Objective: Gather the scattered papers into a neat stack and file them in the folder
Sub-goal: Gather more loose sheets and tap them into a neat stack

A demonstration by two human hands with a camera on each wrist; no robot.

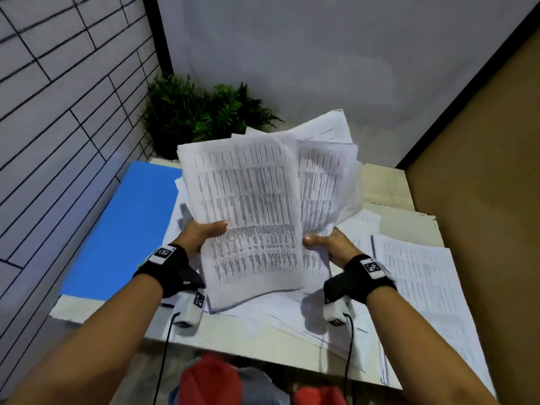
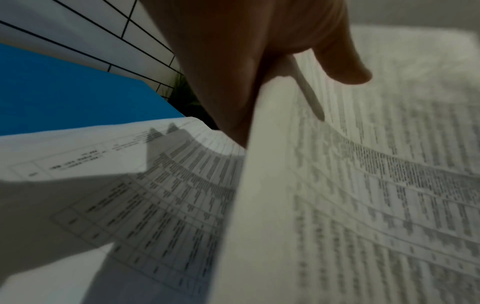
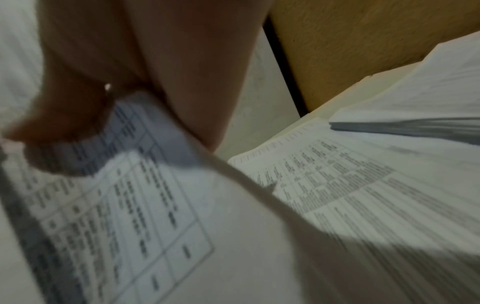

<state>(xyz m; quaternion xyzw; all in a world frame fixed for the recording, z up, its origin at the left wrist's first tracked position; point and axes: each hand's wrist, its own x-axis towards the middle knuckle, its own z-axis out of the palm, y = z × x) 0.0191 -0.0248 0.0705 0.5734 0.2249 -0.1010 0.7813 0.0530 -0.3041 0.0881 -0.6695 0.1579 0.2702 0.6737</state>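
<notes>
Head view: bundle of printed sheets (image 1: 248,206) held up over table (image 1: 248,340), long axis running away from body, uneven, fanned toward right. Left hand (image 1: 201,232) pinching left edge, right hand (image 1: 327,244) gripping right edge, both level. Blue folder (image 1: 125,223) flat to left, nearer left hand. Thin, floppy paper; more loose sheets (image 1: 415,273) lying below.

A loose, uneven bundle of printed papers (image 1: 248,206) is being held tilted above the table's middle, sheets fanning toward the far edge. More papers (image 1: 418,276) are lying scattered toward the right edge. The blue folder (image 1: 125,223) is lying flat along the left edge.
</notes>
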